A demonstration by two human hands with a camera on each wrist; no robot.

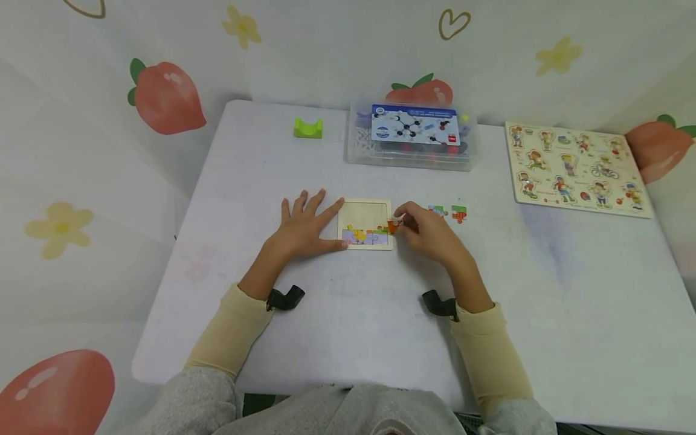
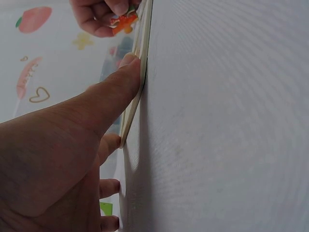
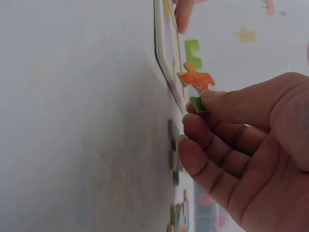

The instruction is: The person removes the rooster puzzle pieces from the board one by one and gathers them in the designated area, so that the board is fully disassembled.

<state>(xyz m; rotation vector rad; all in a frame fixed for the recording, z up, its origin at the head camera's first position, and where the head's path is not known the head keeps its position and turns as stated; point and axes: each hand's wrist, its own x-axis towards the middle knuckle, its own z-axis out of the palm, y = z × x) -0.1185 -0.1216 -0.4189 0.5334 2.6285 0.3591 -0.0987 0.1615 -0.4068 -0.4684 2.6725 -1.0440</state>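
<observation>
A square wooden puzzle frame (image 1: 364,201) lies on the table, its lower part filled with joined jigsaw pieces (image 1: 365,237). My left hand (image 1: 304,231) is spread flat at its left side, thumb at the lower left corner and forefinger at the upper left. Between thumb and fingers, my right hand (image 1: 426,232) pinches an orange and green jigsaw piece (image 3: 198,79) over the frame's right edge. In the right wrist view the piece is held up, tilted, beside the frame's corner. Loose jigsaw pieces (image 1: 459,214) lie just beyond the right hand.
Behind the frame stands a clear plastic box (image 1: 359,154) with a molecule picture on its lid. A green notched block (image 1: 308,128) is to its left. At the right back lies a wooden board with figures (image 1: 582,169). A printed curtain (image 1: 326,48) hangs along the back.
</observation>
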